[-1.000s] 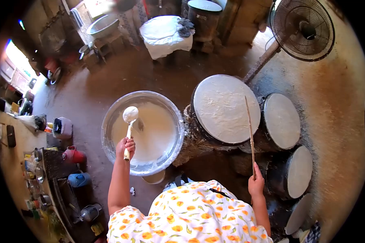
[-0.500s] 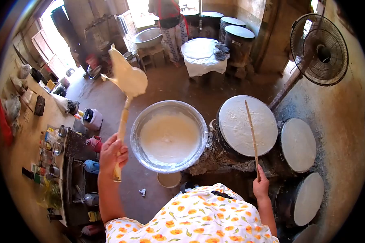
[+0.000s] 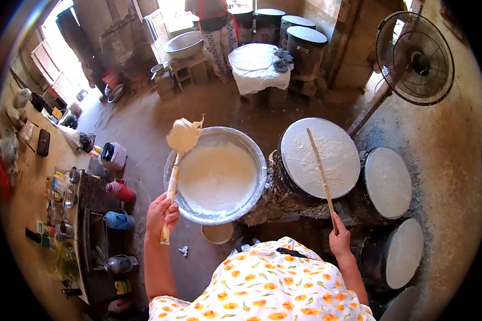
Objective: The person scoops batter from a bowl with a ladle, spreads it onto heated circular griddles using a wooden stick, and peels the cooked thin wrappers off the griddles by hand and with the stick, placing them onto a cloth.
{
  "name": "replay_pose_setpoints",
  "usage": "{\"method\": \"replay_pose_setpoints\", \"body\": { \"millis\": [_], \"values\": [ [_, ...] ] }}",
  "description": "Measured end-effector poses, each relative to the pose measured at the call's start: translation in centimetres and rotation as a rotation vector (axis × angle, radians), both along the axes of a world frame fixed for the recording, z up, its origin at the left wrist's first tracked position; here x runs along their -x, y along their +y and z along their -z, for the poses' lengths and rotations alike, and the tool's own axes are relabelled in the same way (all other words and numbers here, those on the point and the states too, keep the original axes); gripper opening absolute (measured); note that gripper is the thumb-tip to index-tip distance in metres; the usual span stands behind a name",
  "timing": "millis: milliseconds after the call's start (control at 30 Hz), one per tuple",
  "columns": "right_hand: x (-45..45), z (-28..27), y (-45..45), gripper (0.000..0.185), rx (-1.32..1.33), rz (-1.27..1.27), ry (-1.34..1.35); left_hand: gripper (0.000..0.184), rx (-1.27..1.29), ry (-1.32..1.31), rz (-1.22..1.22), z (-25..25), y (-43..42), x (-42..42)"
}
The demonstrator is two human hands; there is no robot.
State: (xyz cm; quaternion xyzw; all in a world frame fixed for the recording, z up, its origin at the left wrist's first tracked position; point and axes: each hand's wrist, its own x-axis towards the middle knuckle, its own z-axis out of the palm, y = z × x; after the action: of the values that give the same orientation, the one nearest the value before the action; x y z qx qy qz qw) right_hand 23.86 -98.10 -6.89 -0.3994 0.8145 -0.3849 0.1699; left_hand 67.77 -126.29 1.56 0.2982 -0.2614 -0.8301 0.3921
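Observation:
My left hand [image 3: 162, 214] is closed round the handle of a long ladle [image 3: 173, 179]. Thick cream-coloured batter coats the ladle's head, which is raised over the back left rim of a wide metal basin [image 3: 262, 174]. More of this batter [image 3: 217, 176] fills much of the basin. In my right hand [image 3: 340, 241] is the near end of a thin wooden stick [image 3: 319, 163]. It slants forward over a round griddle [image 3: 300, 155] whose top is covered with a white layer. Whether the stick touches that layer, I cannot tell.
Two more white-topped round stoves [image 3: 388, 184] stand along the right wall. A pedestal fan [image 3: 415, 59] rises behind them. Flasks [image 3: 119, 220] and jars crowd a bench at left. At the back, a person [image 3: 217, 40] stands by a cloth-covered table [image 3: 260, 80].
The ladle has come down and right, from high at the left to the basin's rim; its trailing batter has drawn in. My right hand and the stick stay over the griddle.

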Motion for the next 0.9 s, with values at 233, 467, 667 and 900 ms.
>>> {"method": "replay_pose_setpoints", "body": {
  "millis": [233, 467, 667, 900],
  "values": [
    [-1.3, 0.8, 0.4, 0.058, 0.013, 0.028, 0.05, 0.012, 0.102, -0.361, -0.033, 0.8, -2.6, 5.3],
    [-3.4, -0.3, 0.7, 0.062, 0.073, 0.023, 0.223, 0.013, -0.045, -0.254, 0.398, -2.6, -5.1, 13.9],
    [-6.9, -2.5, 5.3, 0.062, -0.044, 0.321, 0.291, 0.01, 0.158, -0.396, 0.799, -7.1, -2.1, 25.7],
    [-8.8, -2.2, 16.6, 0.068, -0.169, 0.771, 0.426, 0.01, 0.497, -0.355, 1.215, -9.2, 11.0, 39.5]
  ]
}}
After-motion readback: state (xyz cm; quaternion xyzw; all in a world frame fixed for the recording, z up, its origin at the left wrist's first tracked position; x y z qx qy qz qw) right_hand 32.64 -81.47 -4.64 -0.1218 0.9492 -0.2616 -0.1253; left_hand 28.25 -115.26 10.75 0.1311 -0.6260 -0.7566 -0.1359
